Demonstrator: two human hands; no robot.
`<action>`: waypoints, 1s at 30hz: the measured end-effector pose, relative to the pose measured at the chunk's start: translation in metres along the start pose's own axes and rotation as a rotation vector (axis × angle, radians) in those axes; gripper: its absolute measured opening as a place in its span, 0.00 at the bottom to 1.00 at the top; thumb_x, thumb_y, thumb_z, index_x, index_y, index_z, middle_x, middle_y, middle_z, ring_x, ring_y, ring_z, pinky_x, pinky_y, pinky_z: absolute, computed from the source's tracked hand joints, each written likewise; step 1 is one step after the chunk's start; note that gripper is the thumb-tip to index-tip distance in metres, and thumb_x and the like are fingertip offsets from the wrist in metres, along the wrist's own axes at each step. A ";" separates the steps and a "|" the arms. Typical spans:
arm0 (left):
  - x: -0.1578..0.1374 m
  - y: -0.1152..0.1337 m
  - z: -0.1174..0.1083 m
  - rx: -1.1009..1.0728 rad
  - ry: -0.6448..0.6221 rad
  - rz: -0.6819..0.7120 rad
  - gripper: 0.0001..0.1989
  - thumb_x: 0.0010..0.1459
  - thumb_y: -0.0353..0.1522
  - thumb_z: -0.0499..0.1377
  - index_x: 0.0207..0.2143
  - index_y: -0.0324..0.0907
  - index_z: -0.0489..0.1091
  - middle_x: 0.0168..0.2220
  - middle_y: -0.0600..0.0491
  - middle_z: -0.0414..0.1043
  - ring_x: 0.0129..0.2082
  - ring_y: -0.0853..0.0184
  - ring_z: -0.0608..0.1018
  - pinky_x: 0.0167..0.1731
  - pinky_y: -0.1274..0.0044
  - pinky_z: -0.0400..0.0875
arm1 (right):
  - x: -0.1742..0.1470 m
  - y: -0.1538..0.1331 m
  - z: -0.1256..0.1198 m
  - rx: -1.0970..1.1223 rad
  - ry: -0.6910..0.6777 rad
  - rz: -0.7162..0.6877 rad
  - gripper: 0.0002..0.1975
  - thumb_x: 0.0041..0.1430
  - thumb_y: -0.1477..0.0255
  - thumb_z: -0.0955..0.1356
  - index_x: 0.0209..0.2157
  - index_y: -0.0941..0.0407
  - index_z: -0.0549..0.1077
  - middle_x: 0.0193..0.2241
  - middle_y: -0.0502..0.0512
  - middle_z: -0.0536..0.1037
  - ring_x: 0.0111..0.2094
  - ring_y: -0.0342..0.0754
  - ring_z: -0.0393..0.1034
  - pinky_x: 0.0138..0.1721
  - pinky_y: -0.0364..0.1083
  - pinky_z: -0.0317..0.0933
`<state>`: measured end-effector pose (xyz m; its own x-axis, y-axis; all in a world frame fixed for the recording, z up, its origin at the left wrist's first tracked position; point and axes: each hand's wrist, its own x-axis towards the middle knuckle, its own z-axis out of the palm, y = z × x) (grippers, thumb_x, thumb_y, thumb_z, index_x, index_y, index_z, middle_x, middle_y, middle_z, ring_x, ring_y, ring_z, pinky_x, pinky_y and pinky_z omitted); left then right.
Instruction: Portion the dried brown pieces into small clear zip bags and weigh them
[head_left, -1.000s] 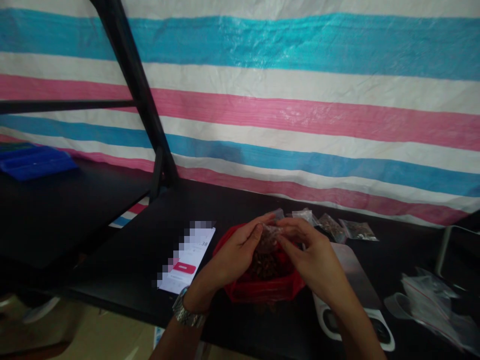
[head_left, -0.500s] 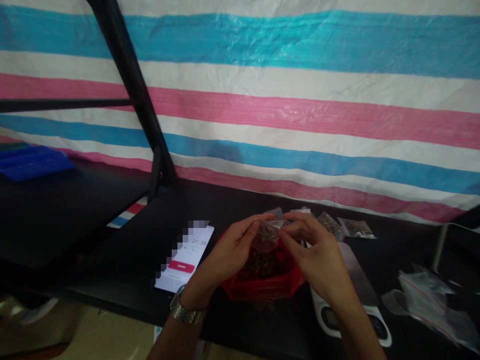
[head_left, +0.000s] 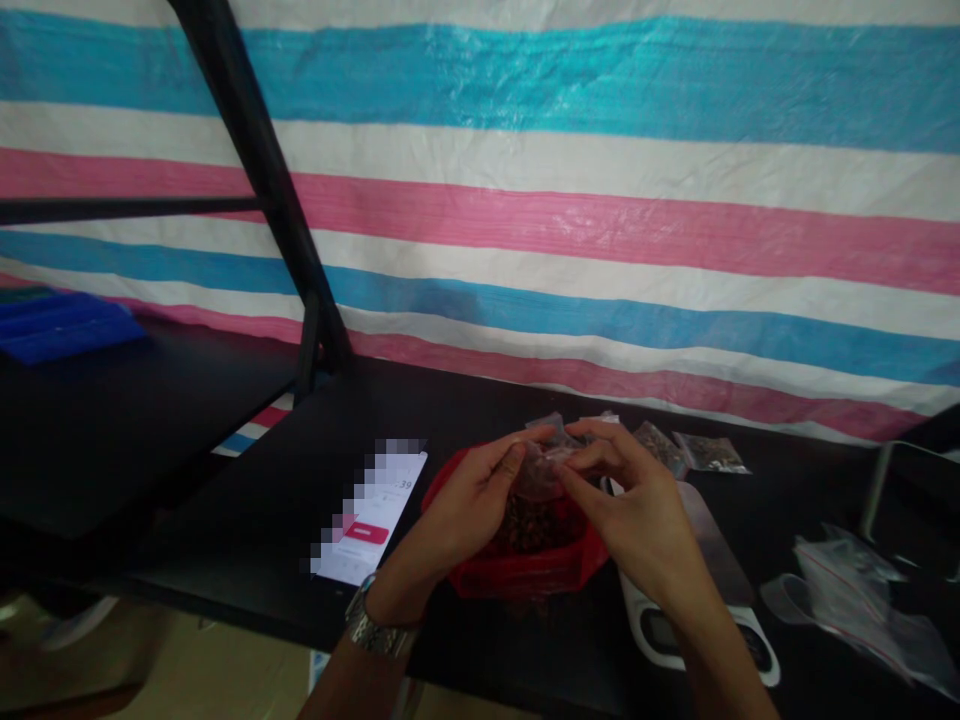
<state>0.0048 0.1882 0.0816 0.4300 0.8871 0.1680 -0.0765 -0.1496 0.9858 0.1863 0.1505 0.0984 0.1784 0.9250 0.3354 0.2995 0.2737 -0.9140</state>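
Between my two hands is a small clear plastic zip bag [head_left: 541, 474], held over a red bin [head_left: 517, 578]. My left hand [head_left: 474, 492] pinches the bag's left side between thumb and fingers. On the right edge, the thumb and fingertips of my right hand [head_left: 628, 490] are closed. Small brown dried pieces [head_left: 534, 525] lie in the bin below. Whether the held bag contains anything is hard to make out. Right of the bin, partly under my right forearm, is a white kitchen scale [head_left: 709, 560] with a metal plate.
Behind my right hand lie filled bags [head_left: 712, 453]. A clear scoop or cup [head_left: 787, 598] and loose zip bags [head_left: 847, 590] are at the right. A lit phone [head_left: 367, 530] lies left of the bin. A black frame post [head_left: 262, 170] rises at the left, near blue bins [head_left: 71, 325].
My left hand has shifted slightly right, towards my right hand, and the bag between them looks more crumpled. Both hands keep hold of it above the bin.
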 end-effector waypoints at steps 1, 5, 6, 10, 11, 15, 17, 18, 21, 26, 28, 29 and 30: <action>0.000 0.000 0.000 0.002 -0.003 -0.005 0.21 0.75 0.43 0.55 0.61 0.48 0.77 0.65 0.52 0.77 0.68 0.55 0.75 0.72 0.60 0.62 | 0.000 0.000 0.000 0.010 -0.001 0.000 0.16 0.56 0.66 0.76 0.46 0.52 0.77 0.27 0.49 0.82 0.33 0.52 0.81 0.41 0.50 0.75; 0.001 0.001 0.001 -0.004 -0.031 -0.023 0.21 0.75 0.43 0.54 0.62 0.48 0.76 0.67 0.52 0.75 0.69 0.55 0.74 0.72 0.60 0.62 | -0.001 0.003 0.002 0.017 0.000 0.015 0.17 0.55 0.67 0.76 0.47 0.52 0.77 0.28 0.49 0.81 0.32 0.51 0.81 0.39 0.49 0.76; 0.002 0.000 0.002 -0.001 -0.032 -0.025 0.21 0.75 0.43 0.54 0.63 0.48 0.76 0.67 0.52 0.75 0.69 0.56 0.74 0.73 0.60 0.62 | -0.001 0.004 0.003 0.024 0.008 0.021 0.17 0.55 0.67 0.76 0.47 0.52 0.77 0.28 0.49 0.81 0.32 0.51 0.81 0.39 0.49 0.76; 0.004 -0.003 0.005 0.023 -0.026 -0.007 0.21 0.75 0.41 0.54 0.64 0.47 0.75 0.68 0.52 0.74 0.71 0.57 0.72 0.74 0.62 0.58 | -0.002 0.006 0.005 0.062 -0.004 0.041 0.16 0.57 0.66 0.75 0.47 0.52 0.77 0.28 0.49 0.80 0.32 0.50 0.81 0.38 0.48 0.77; 0.004 -0.004 0.006 0.017 -0.013 -0.010 0.22 0.75 0.41 0.53 0.64 0.47 0.75 0.68 0.52 0.74 0.71 0.57 0.72 0.74 0.61 0.59 | -0.002 0.006 0.005 0.071 -0.010 0.046 0.16 0.57 0.66 0.75 0.47 0.52 0.77 0.28 0.49 0.80 0.32 0.51 0.81 0.37 0.48 0.77; 0.003 -0.005 0.004 0.035 0.118 -0.043 0.23 0.75 0.42 0.54 0.67 0.51 0.71 0.72 0.54 0.69 0.73 0.57 0.69 0.74 0.61 0.58 | -0.001 0.004 0.004 0.087 0.010 0.069 0.18 0.59 0.61 0.76 0.48 0.52 0.76 0.31 0.51 0.81 0.33 0.51 0.82 0.33 0.47 0.77; 0.002 -0.003 0.002 0.081 0.084 -0.059 0.23 0.73 0.40 0.57 0.68 0.52 0.70 0.72 0.55 0.68 0.73 0.57 0.68 0.74 0.62 0.59 | 0.000 0.004 0.003 0.071 0.022 0.057 0.17 0.59 0.62 0.75 0.48 0.51 0.76 0.32 0.51 0.81 0.32 0.50 0.81 0.31 0.46 0.76; 0.002 -0.003 0.000 0.097 0.033 -0.061 0.23 0.72 0.39 0.58 0.67 0.52 0.71 0.71 0.55 0.70 0.72 0.57 0.69 0.73 0.62 0.60 | 0.000 0.005 0.003 0.067 0.026 0.047 0.16 0.60 0.62 0.75 0.48 0.51 0.76 0.32 0.51 0.81 0.31 0.50 0.81 0.30 0.45 0.76; 0.001 -0.003 -0.002 0.119 -0.074 -0.027 0.22 0.71 0.36 0.58 0.65 0.51 0.73 0.69 0.54 0.73 0.71 0.57 0.72 0.72 0.64 0.62 | -0.002 0.010 0.004 0.063 -0.005 0.015 0.17 0.60 0.67 0.74 0.51 0.51 0.76 0.36 0.51 0.81 0.36 0.50 0.82 0.36 0.46 0.78; 0.000 -0.007 -0.001 0.171 -0.029 -0.023 0.22 0.73 0.38 0.55 0.66 0.47 0.73 0.69 0.50 0.73 0.70 0.57 0.73 0.74 0.62 0.59 | -0.003 0.019 0.008 0.045 -0.106 0.012 0.26 0.61 0.72 0.71 0.61 0.50 0.71 0.44 0.55 0.84 0.46 0.52 0.83 0.52 0.53 0.77; 0.001 -0.006 0.000 0.177 -0.045 -0.014 0.21 0.73 0.38 0.54 0.63 0.46 0.76 0.67 0.50 0.75 0.69 0.56 0.73 0.73 0.61 0.60 | -0.002 0.019 0.008 0.028 -0.098 0.008 0.26 0.61 0.72 0.70 0.61 0.51 0.72 0.42 0.55 0.85 0.45 0.52 0.83 0.52 0.53 0.77; 0.002 -0.005 0.000 0.176 -0.037 -0.006 0.20 0.73 0.38 0.54 0.62 0.46 0.77 0.66 0.50 0.76 0.69 0.55 0.74 0.73 0.61 0.60 | -0.002 0.019 0.008 0.020 -0.080 0.007 0.25 0.61 0.72 0.70 0.60 0.51 0.72 0.41 0.55 0.85 0.45 0.52 0.83 0.52 0.53 0.77; 0.002 -0.003 -0.001 0.175 -0.021 -0.002 0.20 0.73 0.38 0.54 0.61 0.46 0.77 0.65 0.50 0.77 0.68 0.55 0.75 0.73 0.61 0.61 | -0.001 0.018 0.008 0.012 -0.058 0.006 0.25 0.61 0.71 0.71 0.60 0.51 0.73 0.40 0.54 0.84 0.44 0.52 0.83 0.51 0.53 0.76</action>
<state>0.0052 0.1908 0.0787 0.4485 0.8786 0.1639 0.0815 -0.2228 0.9715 0.1840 0.1566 0.0803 0.1254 0.9404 0.3160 0.2867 0.2706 -0.9190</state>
